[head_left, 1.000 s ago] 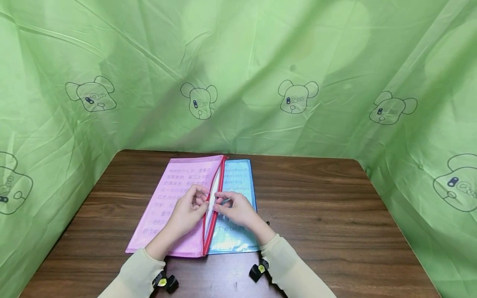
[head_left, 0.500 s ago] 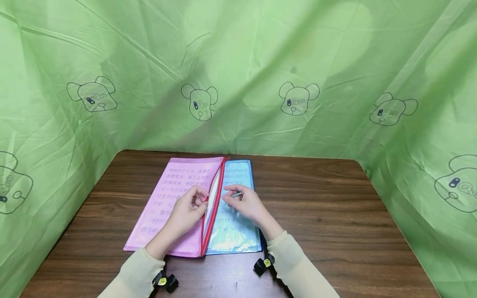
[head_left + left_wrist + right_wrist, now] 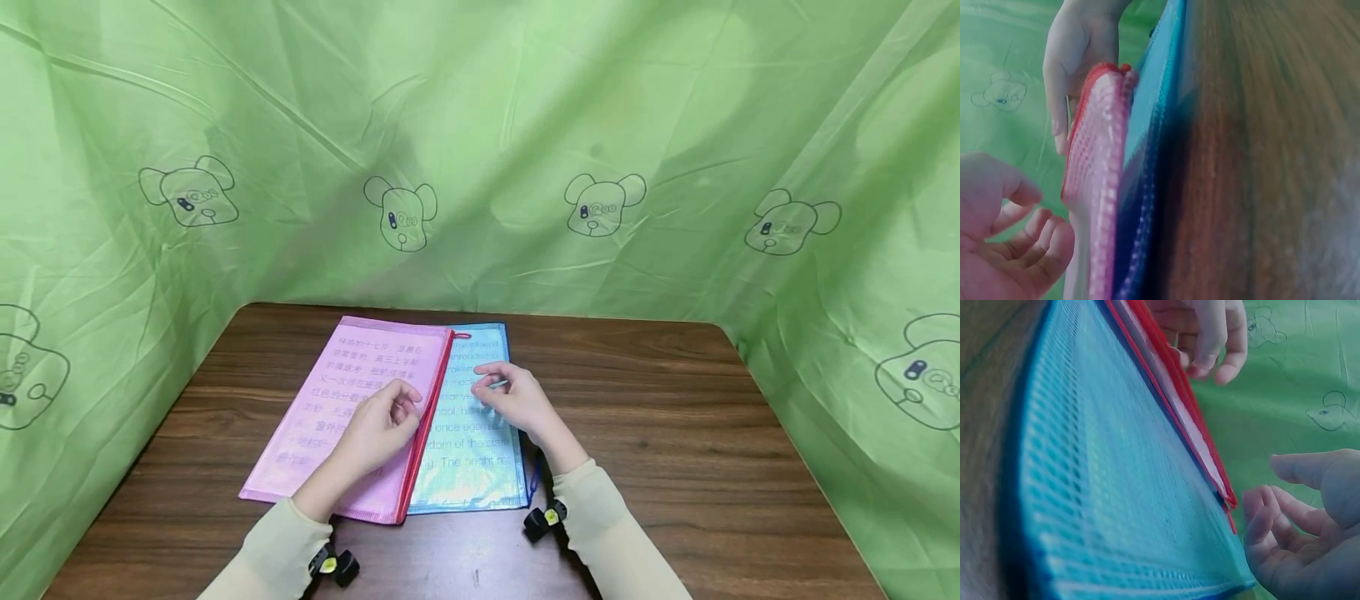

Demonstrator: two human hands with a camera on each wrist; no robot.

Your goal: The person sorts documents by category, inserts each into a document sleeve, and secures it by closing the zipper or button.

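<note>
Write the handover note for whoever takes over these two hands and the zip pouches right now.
Left hand: loosely curled, resting over the pink pouch beside its red zipper edge; holds nothing.
Right hand: relaxed over the blue pouch, off the zipper; whether anything is pinched in its fingers cannot be told.
Things: the pink pouch lies overlapping the blue one on the wooden table, printed sheets showing through both.
Done: the pink pouch's zipper edge lies flat, with no gap showing.
Left: the blue pouch underneath is not being handled; its zipper state cannot be told.
</note>
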